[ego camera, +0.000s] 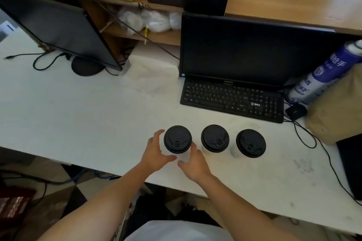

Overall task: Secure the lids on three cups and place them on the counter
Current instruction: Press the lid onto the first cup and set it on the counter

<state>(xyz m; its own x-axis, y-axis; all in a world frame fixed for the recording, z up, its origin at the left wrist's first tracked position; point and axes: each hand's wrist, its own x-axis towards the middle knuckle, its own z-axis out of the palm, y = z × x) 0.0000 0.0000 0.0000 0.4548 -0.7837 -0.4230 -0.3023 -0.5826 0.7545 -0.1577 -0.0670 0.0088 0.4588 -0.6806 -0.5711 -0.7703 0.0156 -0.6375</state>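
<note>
Three white paper cups with black lids stand in a row on the white counter (pixel 78 115). Both my hands are at the left cup (pixel 177 139). My left hand (pixel 156 152) curls round its left side, thumb at the near wall. My right hand (pixel 194 162) holds its right side, one finger reaching up between this cup and the middle cup (pixel 215 138), thumb near the base. The right cup (pixel 251 143) stands apart, untouched. All three lids sit level on their cups.
A black keyboard (pixel 231 98) and monitor (pixel 244 49) stand behind the cups. A second monitor (pixel 58 31) is at the left. A mouse (pixel 295 111), cables, a spray can (pixel 321 76) and a brown bag (pixel 337 107) crowd the right. The counter's front edge runs just below my hands.
</note>
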